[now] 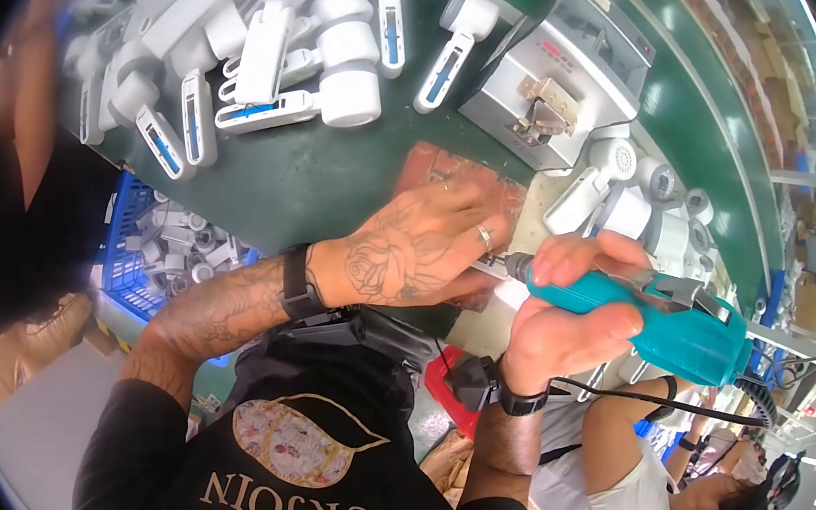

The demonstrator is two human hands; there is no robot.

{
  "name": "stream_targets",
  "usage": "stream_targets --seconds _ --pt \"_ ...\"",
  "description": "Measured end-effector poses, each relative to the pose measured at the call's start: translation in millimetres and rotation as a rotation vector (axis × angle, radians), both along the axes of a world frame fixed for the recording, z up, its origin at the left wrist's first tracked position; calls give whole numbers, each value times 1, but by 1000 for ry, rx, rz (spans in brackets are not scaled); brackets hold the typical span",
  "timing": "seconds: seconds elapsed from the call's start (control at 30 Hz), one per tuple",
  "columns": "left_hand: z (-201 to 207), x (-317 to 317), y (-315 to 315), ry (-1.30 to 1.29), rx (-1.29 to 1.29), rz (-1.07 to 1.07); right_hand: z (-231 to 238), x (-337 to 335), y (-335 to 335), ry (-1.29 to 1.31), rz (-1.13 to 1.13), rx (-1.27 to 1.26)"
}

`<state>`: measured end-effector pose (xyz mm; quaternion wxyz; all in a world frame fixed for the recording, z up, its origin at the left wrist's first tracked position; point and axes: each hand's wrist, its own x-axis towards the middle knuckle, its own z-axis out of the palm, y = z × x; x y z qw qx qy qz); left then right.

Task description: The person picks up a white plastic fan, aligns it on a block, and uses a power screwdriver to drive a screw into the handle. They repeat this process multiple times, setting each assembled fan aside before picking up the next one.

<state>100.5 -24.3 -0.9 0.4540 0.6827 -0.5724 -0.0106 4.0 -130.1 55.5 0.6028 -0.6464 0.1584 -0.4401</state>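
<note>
A teal corded electric screwdriver [691, 333] lies across my right hand [573, 309], whose fingers and thumb are wrapped round its front part. The driver's tip points left, at a white plastic part [510, 292] under the fingers of my left hand [429, 247]. That hand is closed over the part and hides most of it, so its full shape cannot be made out. Below the left hand lies a worn reddish-brown pad [423, 163] on the green table [280, 185].
White handheld devices [351, 92] with round heads and slim handles are heaped at the far left. More white devices [626, 194] lie at right, past a silver metal box machine [548, 90]. A blue crate [130, 269] stands lower left. A co-worker [604, 479] sits at right, another person [25, 211] at left.
</note>
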Motion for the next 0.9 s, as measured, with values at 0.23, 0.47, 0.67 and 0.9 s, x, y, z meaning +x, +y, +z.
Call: stream_targets --seconds 0.23,0.47,0.67,0.9 --pt "-4 3 0 37 -17 -56 -2 0 -3 2 56 -44" --pt "-7 6 1 92 60 -144 -3 -1 -4 -11 95 -38" --pt "-8 7 1 84 1 -169 -4 -3 -5 -38 134 -14" --pt "-2 13 4 105 112 -231 -5 -6 -3 -32 130 6"
